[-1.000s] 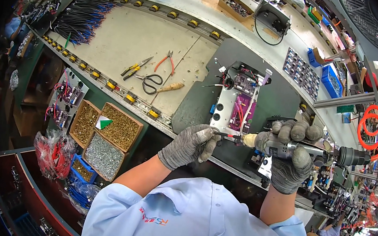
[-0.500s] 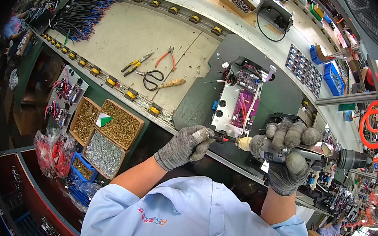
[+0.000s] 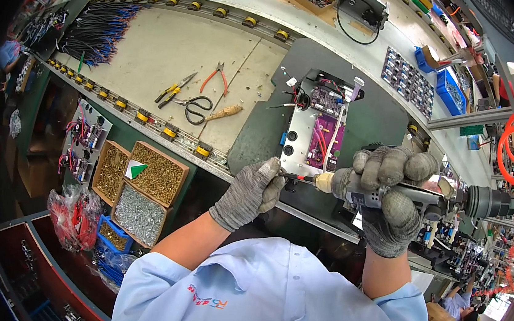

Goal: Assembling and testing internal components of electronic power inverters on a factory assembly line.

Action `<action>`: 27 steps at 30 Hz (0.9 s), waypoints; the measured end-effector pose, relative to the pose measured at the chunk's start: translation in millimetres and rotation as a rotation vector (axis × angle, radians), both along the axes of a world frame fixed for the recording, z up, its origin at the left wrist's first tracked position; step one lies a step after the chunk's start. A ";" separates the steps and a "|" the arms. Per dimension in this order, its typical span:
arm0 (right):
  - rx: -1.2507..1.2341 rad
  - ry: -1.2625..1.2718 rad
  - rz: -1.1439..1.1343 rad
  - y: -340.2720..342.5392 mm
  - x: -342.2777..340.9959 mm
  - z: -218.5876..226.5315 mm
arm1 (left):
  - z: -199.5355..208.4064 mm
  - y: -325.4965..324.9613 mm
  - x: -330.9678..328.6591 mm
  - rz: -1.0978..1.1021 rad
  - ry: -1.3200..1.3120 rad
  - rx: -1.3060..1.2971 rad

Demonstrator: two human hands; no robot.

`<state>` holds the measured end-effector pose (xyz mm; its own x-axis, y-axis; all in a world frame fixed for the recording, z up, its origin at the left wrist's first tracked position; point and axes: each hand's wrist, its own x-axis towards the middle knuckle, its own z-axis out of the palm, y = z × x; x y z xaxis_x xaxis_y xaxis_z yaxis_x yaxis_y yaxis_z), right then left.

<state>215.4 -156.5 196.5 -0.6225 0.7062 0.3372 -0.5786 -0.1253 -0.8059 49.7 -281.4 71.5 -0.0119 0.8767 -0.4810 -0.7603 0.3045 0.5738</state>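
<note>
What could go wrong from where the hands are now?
Gloved fingers could get caught: the left hand pinches the dark tip piece of the power driver, so if it spun, it might snag the knit.

The tip could slip and scratch the circuit-board assembly, whose boards lie exposed just beyond the hands.

The driver looks bulky and the right hand alone grips its body, so it might tilt.
</note>
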 end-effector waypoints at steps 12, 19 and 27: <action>-0.098 -0.005 -0.076 -2.4 2.7 -4.2 | -4.8 10.9 -3.3 -0.022 0.219 -0.016; -0.121 0.032 -0.021 2.0 -1.5 -4.7 | -1.2 10.2 -7.6 -0.055 -0.023 -0.053; -0.129 0.001 -0.170 -1.0 -5.7 -7.1 | -25.8 15.4 -14.1 -0.100 -0.214 -0.086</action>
